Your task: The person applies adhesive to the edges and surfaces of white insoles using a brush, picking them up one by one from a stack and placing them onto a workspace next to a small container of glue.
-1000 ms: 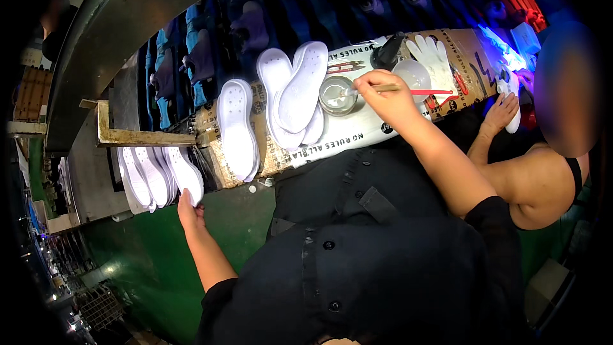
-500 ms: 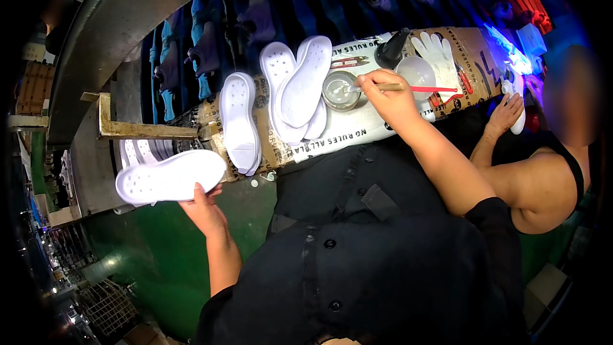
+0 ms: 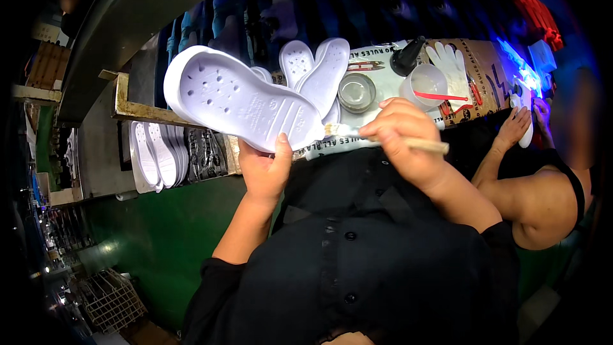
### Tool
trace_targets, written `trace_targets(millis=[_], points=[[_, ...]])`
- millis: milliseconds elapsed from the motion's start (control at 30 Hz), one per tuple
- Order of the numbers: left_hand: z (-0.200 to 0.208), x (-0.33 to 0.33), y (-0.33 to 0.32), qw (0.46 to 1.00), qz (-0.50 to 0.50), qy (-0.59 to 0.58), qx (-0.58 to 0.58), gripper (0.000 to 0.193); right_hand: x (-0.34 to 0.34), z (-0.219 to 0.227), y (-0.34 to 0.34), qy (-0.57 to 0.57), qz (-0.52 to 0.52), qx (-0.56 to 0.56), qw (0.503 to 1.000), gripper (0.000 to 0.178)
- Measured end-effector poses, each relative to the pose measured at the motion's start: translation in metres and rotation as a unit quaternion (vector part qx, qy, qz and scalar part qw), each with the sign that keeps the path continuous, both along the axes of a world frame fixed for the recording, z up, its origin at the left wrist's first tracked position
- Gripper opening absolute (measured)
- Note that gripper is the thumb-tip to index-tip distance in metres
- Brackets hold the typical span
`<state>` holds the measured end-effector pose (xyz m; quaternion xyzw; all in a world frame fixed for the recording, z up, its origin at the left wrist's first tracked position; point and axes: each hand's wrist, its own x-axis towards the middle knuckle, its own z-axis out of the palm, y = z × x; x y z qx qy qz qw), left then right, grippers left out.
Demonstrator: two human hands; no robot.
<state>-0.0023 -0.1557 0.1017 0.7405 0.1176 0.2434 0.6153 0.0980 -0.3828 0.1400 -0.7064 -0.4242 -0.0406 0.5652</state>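
Observation:
My left hand (image 3: 265, 169) grips a white shoe sole (image 3: 239, 99) near its heel, thumb on the rim. The sole is tilted, with its hole-dotted, ribbed face in view. In my right hand (image 3: 408, 144) is a paintbrush (image 3: 429, 145), its pale handle pointing right. The bristles meet the heel end of the sole, at its edge. Just beyond the brush stands a glass jar (image 3: 356, 92) with a little cloudy liquid. More white soles (image 3: 329, 73) lie on the bench behind the held one, which partly hides them.
On the bench are a translucent cup (image 3: 426, 82) with a red-handled tool across it, a black bottle (image 3: 407, 57), a white glove (image 3: 449, 64) and red snips (image 3: 366, 66). Several soles (image 3: 163, 153) stand at left, below a metal frame (image 3: 143, 112). A co-worker (image 3: 539, 179) handles a sole at right.
My left hand has brought the sole up and right, nearer the middle, and turned it. My right hand has moved the brush from the jar down to the sole's heel.

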Motion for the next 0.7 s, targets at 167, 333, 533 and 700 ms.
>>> trace_targets(millis=[167, 333, 533, 700], points=[[0.002, 0.002, -0.003, 0.999, -0.023, -0.018, 0.030, 0.051, -0.006, -0.004, 0.012, -0.043, 0.005, -0.008, 0.999, 0.011], [0.008, 0.001, -0.007, 0.998, -0.008, -0.030, 0.047, 0.043, -0.008, -0.006, 0.012, -0.062, -0.025, -0.061, 0.996, 0.009], [0.003, 0.001, -0.006, 0.996, -0.001, -0.034, 0.077, 0.036, -0.006, -0.003, 0.011, -0.053, -0.043, -0.057, 0.996, 0.007], [0.008, 0.001, -0.008, 0.997, -0.007, -0.038, 0.073, 0.034, -0.004, -0.006, 0.013, -0.077, -0.035, -0.075, 0.994, 0.005]])
